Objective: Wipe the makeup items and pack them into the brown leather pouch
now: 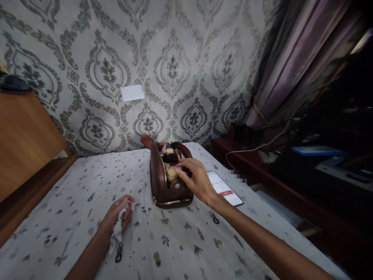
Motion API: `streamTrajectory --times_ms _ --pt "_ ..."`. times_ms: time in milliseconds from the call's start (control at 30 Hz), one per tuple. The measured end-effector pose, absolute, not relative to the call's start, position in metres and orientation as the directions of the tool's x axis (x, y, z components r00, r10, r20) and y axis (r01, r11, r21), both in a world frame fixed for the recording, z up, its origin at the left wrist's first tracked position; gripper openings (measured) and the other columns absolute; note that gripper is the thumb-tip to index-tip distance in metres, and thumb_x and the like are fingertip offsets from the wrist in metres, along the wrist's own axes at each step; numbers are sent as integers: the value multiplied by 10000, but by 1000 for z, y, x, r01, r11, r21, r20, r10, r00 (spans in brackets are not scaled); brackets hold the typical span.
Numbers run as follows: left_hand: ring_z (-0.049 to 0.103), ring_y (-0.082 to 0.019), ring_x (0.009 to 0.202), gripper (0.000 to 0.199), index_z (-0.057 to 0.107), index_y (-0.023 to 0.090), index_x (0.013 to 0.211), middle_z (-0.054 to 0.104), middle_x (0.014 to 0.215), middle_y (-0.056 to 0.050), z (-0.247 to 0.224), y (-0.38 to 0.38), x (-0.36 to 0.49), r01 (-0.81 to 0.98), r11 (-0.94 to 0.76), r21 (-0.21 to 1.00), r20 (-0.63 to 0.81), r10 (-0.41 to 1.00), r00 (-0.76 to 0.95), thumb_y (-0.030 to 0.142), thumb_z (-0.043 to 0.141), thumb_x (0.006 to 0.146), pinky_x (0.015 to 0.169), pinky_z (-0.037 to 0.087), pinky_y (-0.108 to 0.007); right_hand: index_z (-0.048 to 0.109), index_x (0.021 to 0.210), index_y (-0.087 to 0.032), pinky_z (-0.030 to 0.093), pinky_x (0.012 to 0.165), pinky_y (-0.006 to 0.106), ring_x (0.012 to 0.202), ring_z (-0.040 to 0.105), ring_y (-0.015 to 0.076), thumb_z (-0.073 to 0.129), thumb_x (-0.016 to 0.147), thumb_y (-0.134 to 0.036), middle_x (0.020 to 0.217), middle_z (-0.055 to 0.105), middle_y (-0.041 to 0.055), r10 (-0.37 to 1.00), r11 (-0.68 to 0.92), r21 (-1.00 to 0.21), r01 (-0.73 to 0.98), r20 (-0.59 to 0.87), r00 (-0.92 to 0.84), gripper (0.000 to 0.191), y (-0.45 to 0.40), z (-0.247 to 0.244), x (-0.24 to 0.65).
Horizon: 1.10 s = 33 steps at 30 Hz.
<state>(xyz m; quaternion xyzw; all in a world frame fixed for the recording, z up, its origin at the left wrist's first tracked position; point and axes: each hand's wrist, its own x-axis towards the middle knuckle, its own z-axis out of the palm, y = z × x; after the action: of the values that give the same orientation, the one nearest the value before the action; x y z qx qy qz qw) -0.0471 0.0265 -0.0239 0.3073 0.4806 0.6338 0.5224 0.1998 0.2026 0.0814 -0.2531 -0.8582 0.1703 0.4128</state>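
My left hand (121, 213) is closed around a crumpled white tissue (116, 232), just above the bedsheet. Farther forward stands a brown leather toiletry bag (159, 182), unzipped and packed with small items. Over its right side reaches my right hand (194, 175), thumb and index finger apart at the opening. Nearest to the thumb is a pale yellow round item (171, 173); whether the fingertips touch it I cannot tell. Behind it in the bag are a black round item (170, 158) and another yellowish one (169, 151). My other right fingers are partly hidden.
A lit phone (224, 188) lies right of the bag, beside my right wrist. The patterned sheet (140, 249) covers the bed up to the papered wall (171, 70). A wooden board (26, 140) borders the left; a white cable (262, 147) crosses the dark furniture at right.
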Motion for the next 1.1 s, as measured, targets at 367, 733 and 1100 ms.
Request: streamTrajectory --times_ms 367,733,1100 --pt "378 -57 298 448 607 162 830 478 418 90 -7 29 -36 -335 5 942 -185 842 -507 513 793 622 309 260 -152 443 1378 -212 305 1159 552 1422 334 312 547 917 -507 1472 398 163 740 672 -698 249 649 -176 557 185 20 204" --pt "450 -74 357 266 571 190 847 507 505 78 24 59 -76 -232 -81 969 -128 638 -760 364 672 674 361 313 -162 346 1475 -226 343 1140 543 1382 389 305 537 926 -485 1492 397 143 769 635 -755 160 601 -215 637 186 4 201" --pt "592 -175 558 359 578 204 924 588 651 5 20 100 -75 267 188 945 100 611 -785 524 475 798 515 446 -261 200 1550 -251 284 1187 521 1453 312 279 469 954 -523 1606 266 115 834 532 -843 78 506 -219 707 183 -10 203"
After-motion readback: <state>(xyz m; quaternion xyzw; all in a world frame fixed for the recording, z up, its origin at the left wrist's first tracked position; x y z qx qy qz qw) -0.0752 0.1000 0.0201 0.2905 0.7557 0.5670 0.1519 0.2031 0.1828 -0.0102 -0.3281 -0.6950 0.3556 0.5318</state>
